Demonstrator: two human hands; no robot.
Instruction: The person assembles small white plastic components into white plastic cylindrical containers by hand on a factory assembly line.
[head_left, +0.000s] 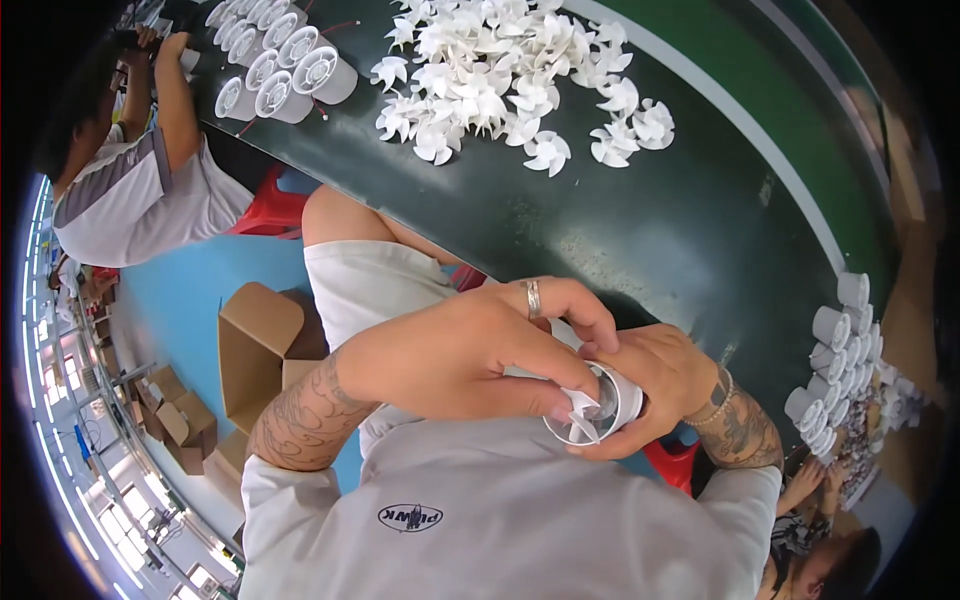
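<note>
white plastic: a short round housing [600,410] sits close to the person's chest, below the dark green worktop [640,230]. the right hand [665,385] has its grip clamped around the housing, while the left hand [480,350] (ring on one finger) pinches a small white fan blade [583,405] at its open mouth. more loose fan blades [500,70] lie heaped further up the worktop.

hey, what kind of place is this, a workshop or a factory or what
Most likely a factory assembly line. A long dark green workbench carries a heap of white fan impellers and rows of white cylindrical housings. The left hand and right hand fit an impeller into a white housing; cardboard boxes sit below.
</note>
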